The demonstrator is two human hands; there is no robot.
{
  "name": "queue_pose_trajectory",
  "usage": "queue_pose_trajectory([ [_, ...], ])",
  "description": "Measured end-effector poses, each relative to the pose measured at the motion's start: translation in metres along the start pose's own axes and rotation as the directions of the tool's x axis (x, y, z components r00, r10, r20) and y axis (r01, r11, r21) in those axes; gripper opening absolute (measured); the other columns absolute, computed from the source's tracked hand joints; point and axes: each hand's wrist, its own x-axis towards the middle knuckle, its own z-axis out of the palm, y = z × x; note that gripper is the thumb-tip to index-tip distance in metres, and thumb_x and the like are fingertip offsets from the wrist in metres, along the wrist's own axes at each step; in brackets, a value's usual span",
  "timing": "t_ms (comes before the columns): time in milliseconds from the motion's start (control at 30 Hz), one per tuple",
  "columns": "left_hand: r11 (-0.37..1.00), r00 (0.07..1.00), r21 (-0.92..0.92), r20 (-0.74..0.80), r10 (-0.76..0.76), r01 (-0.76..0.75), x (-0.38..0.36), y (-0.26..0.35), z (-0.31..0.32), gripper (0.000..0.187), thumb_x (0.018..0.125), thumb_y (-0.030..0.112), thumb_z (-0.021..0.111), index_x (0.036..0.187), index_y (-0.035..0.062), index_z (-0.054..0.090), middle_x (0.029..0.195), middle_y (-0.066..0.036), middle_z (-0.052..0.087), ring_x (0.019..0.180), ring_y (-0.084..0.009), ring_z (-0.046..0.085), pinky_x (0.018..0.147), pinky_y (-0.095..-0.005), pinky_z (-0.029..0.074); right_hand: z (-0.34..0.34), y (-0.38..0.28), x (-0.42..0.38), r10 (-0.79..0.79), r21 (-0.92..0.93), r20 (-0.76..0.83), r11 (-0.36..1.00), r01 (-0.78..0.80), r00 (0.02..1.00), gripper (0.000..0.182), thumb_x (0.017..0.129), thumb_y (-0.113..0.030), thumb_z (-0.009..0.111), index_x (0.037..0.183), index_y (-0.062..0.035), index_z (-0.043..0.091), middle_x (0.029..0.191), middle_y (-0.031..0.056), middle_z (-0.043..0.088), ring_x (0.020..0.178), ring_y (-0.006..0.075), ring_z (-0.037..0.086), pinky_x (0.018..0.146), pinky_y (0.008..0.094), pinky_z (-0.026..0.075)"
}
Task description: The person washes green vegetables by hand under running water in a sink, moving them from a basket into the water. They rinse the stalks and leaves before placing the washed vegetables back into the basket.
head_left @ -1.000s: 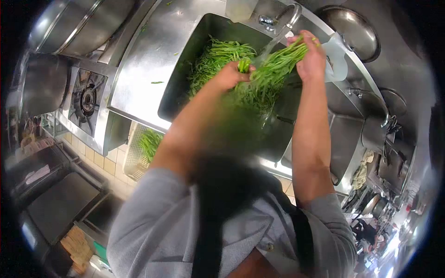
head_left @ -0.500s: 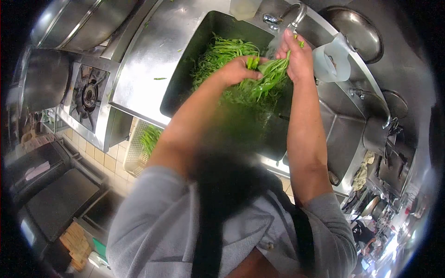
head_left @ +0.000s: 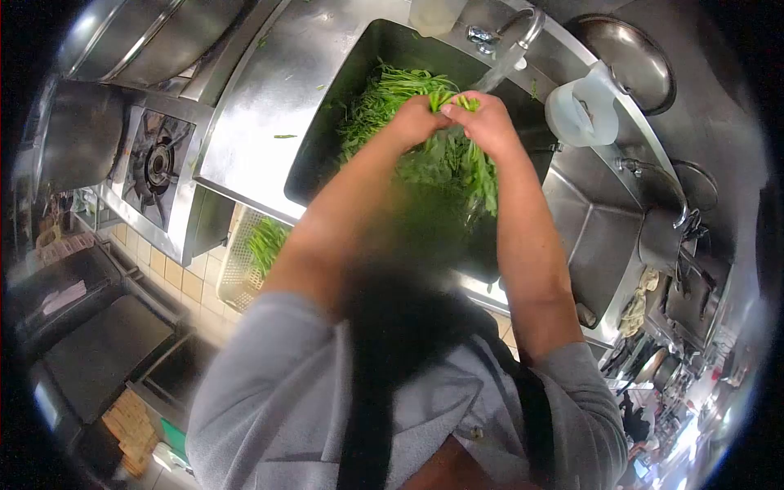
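Note:
My left hand is closed around a bunch of leafy greens, with the cut stem ends poking out past the fingers. Right beside it, my right hand grips more leafy greens, whose leaves hang down below the palm. Both hands meet over the sink, thumbs close together. A heap of leafy greens lies in the sink at the far left side, and more greens sit lower in the basin under my hands. Water runs from the faucet just behind my right hand.
A translucent plastic pitcher stands right of the sink, near a second basin. A steel counter and gas burner lie to the left. Below the counter, a white plastic basket holds more greens. A metal lid is at upper right.
My right hand has moved left and down, away from the faucet, bringing its greens against my left hand. The running water shows more plainly now.

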Motion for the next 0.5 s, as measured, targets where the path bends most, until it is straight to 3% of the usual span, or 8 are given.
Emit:
queue_pose_trajectory([
  [100, 0.999, 0.998, 0.033, -0.053, 0.034, -0.032, -0.009, 0.028, 0.0, 0.047, 0.077, 0.038, 0.074, 0.102, -0.0013, 0.067, 0.085, -0.016, 0.069, 0.074, -0.0268, 0.064, 0.07, -0.0387, 0.05, 0.008, 0.01, 0.009, -0.182, -0.107, -0.221, 0.981, 0.161, 0.958, 0.015, 0.084, -0.017, 0.069, 0.095, -0.006, 0.068, 0.073, -0.0006, 0.063, 0.056, 0.0068, 0.048, 0.051, 0.0235, 0.041],
  [167, 0.999, 0.999, 0.035, 0.027, -0.027, 0.026, -0.002, 0.022, 0.003, 0.045, 0.079, 0.037, 0.074, 0.102, -0.0017, 0.066, 0.085, -0.015, 0.069, 0.074, -0.026, 0.063, 0.071, -0.0371, 0.049, 0.001, -0.011, 0.0, 0.016, 0.28, -0.338, 0.956, 0.085, 0.941, 0.012, 0.085, -0.015, 0.066, 0.092, -0.0051, 0.067, 0.071, 0.0004, 0.062, 0.056, 0.0084, 0.05, 0.052, 0.0244, 0.04],
  [200, 0.996, 0.999, -0.089, 0.034, 0.007, -0.004, 0.002, 0.011, 0.009, 0.043, 0.08, 0.037, 0.073, 0.1, -0.0008, 0.067, 0.084, -0.014, 0.068, 0.074, -0.0248, 0.062, 0.071, -0.0367, 0.049, -0.007, -0.005, 0.007, 0.052, 0.302, -0.382, 0.951, 0.072, 0.923, 0.012, 0.086, -0.013, 0.064, 0.093, -0.0036, 0.065, 0.074, 0.0025, 0.062, 0.058, 0.0103, 0.052, 0.052, 0.0251, 0.04],
  [233, 0.977, 0.999, -0.209, 0.034, 0.04, -0.032, 0.002, 0.009, 0.01, 0.041, 0.081, 0.037, 0.072, 0.099, 0.0, 0.067, 0.083, -0.013, 0.068, 0.074, -0.0237, 0.061, 0.072, -0.0363, 0.048, -0.016, -0.004, 0.008, 0.04, 0.332, -0.428, 0.936, 0.116, 0.903, 0.022, 0.085, -0.016, 0.061, 0.101, -0.0015, 0.065, 0.081, 0.0067, 0.064, 0.067, 0.0133, 0.059, 0.061, 0.0285, 0.048],
  [300, 0.992, 0.999, -0.13, 0.041, 0.011, -0.005, -0.003, 0.003, 0.005, 0.039, 0.082, 0.037, 0.072, 0.097, 0.0014, 0.068, 0.082, -0.012, 0.068, 0.074, -0.0222, 0.061, 0.072, -0.0362, 0.048, -0.033, -0.011, 0.005, 0.058, 0.56, -0.501, 0.783, 0.272, 0.864, 0.021, 0.087, -0.014, 0.059, 0.103, -0.0007, 0.06, 0.082, 0.009, 0.063, 0.067, 0.0155, 0.059, 0.062, 0.031, 0.05],
  [333, 0.999, 0.999, -0.05, 0.046, -0.018, 0.02, -0.008, 0.002, 0.002, 0.037, 0.084, 0.037, 0.071, 0.096, 0.0028, 0.069, 0.082, -0.011, 0.068, 0.074, -0.0207, 0.061, 0.073, -0.036, 0.047, -0.041, -0.02, 0.001, 0.058, 0.559, -0.501, 0.784, 0.272, 0.863, 0.021, 0.087, -0.014, 0.059, 0.103, -0.0007, 0.06, 0.082, 0.009, 0.063, 0.067, 0.0155, 0.059, 0.062, 0.031, 0.05],
  [400, 0.996, 0.998, -0.071, 0.012, -0.061, 0.062, -0.016, -0.001, -0.003, 0.031, 0.084, 0.031, 0.071, 0.095, 0.002, 0.067, 0.082, -0.009, 0.069, 0.073, -0.0189, 0.063, 0.072, -0.0345, 0.05, -0.056, -0.032, -0.005, 0.055, 0.717, -0.541, 0.552, 0.426, 0.839, 0.018, 0.089, -0.013, 0.058, 0.102, -0.0014, 0.056, 0.08, 0.0105, 0.062, 0.068, 0.0171, 0.059, 0.063, 0.0333, 0.052],
  [500, 0.991, 0.99, 0.001, -0.036, -0.133, 0.133, -0.018, 0.006, -0.01, 0.025, 0.085, 0.024, 0.071, 0.094, 0.0017, 0.063, 0.081, -0.007, 0.069, 0.075, -0.0171, 0.066, 0.071, -0.0339, 0.052, -0.074, -0.023, -0.006, -0.026, 0.706, -0.427, 0.615, 0.351, 0.904, 0.016, 0.091, -0.014, 0.056, 0.101, -0.0021, 0.053, 0.081, 0.0116, 0.062, 0.067, 0.0177, 0.06, 0.064, 0.034, 0.053],
])
